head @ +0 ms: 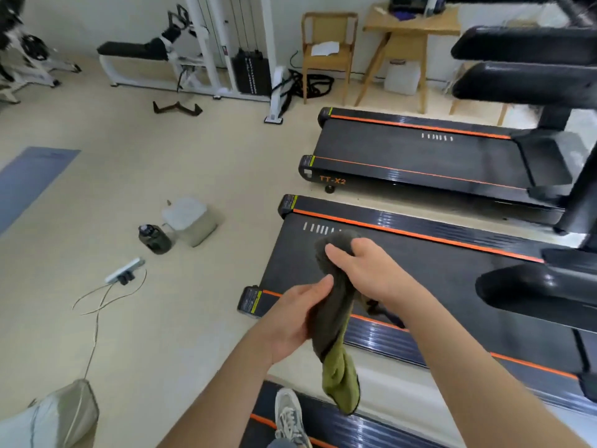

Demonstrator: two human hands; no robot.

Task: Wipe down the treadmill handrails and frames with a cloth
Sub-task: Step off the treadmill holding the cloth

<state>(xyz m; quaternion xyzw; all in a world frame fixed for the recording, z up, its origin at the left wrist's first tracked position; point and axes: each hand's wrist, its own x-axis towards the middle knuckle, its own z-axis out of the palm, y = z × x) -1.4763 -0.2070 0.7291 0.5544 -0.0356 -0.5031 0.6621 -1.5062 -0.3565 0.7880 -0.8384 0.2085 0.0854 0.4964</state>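
left grip (294, 321) curls round the middle of the cloth (333, 318), a twisted rope of dark grey fabric whose olive end hangs loose below. right grip (362, 270) clamps the bunched top end, wrist bent down. both forearms reach forward, holding the cloth in the air over the treadmill (452, 263) belt, left of the black handrail (533, 286).

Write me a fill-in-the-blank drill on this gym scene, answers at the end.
The left hand and right hand both grip the cloth, whose hanging end is ___.
The middle treadmill has ___ stripes along its side rails.
The far treadmill bears the label ___.
Answers: green; orange; TT-X2.
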